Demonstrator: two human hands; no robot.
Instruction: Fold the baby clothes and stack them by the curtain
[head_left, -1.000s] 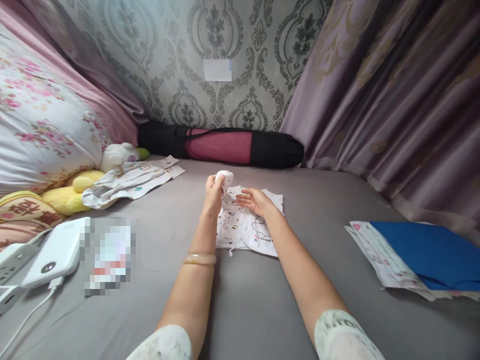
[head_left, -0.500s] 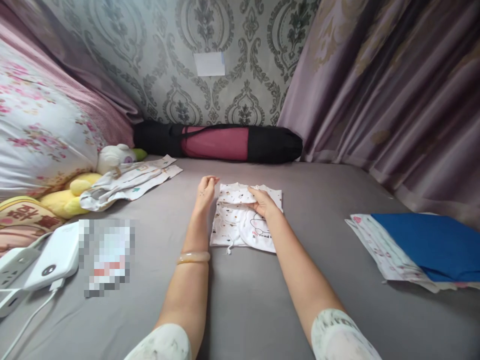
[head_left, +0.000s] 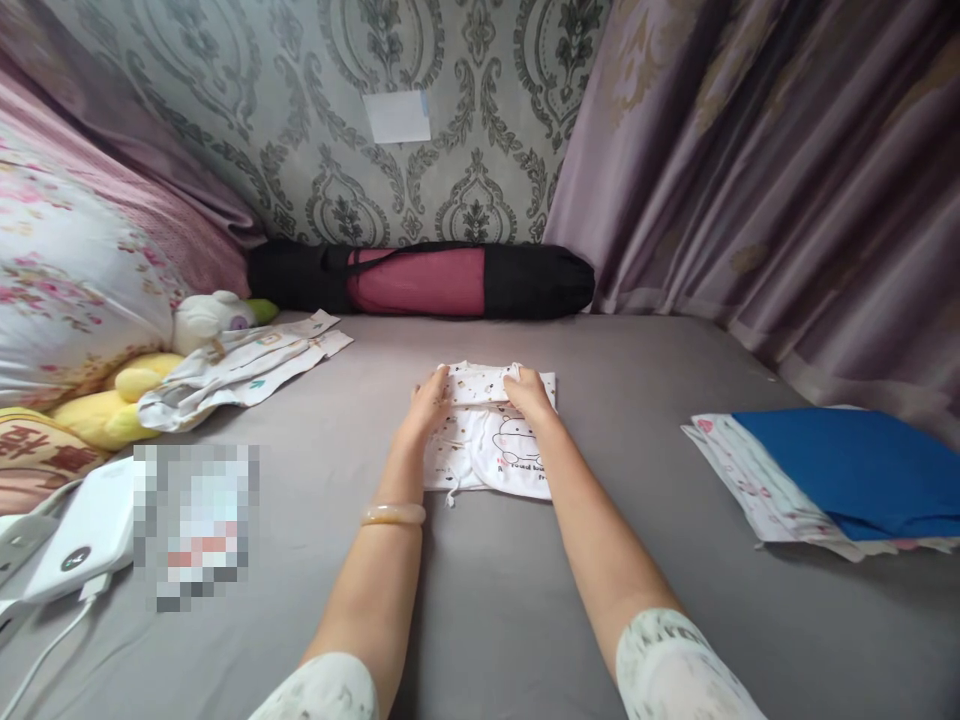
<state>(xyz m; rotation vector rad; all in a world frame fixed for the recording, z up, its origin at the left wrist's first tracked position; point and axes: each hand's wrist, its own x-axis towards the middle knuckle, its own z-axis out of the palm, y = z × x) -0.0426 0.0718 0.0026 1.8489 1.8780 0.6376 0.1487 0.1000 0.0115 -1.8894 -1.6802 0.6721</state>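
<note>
A small white baby top (head_left: 480, 450), printed with tiny brown and black figures and a cartoon animal, lies partly folded on the grey sheet. Its far edge is turned over toward me. My left hand (head_left: 430, 398) grips the far left corner of that fold, thumb on top. On the far right side, my right hand (head_left: 529, 392) pinches the same fold, with its fingers partly tucked under the cloth. A white tie string (head_left: 451, 493) hangs at the near edge.
Folded clothes with a blue piece (head_left: 847, 470) on top lie at right. At left are a printed garment (head_left: 240, 370), a yellow plush toy (head_left: 112, 408) and a white power bank (head_left: 86, 530) with a cable. A black and red long bag (head_left: 420, 280) lies along the wall.
My left hand has come from beside the top onto the fold's left corner and closed on it. My right hand still holds the right side. The view has shifted slightly.
</note>
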